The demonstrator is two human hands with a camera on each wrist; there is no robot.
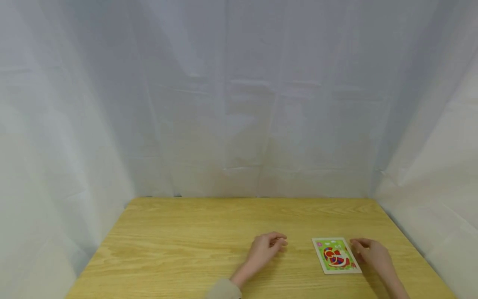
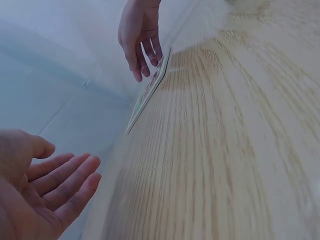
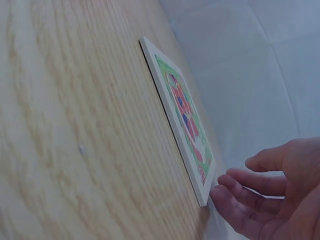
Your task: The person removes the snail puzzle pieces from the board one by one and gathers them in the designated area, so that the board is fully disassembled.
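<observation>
A person's right hand [image 1: 374,254], loosely bent and empty, has a colorful picture board [image 1: 336,255] just to its left on a wooden worktop [image 1: 179,245]; the left hand [image 1: 266,249], relaxed and also empty, is farther from it. Pale sheeting [image 1: 242,104] hangs beyond the 2 hands. Whether the right fingertips [image 3: 220,193] touch the board is unclear; the left sleeve [image 1: 225,289] is cut off.
</observation>
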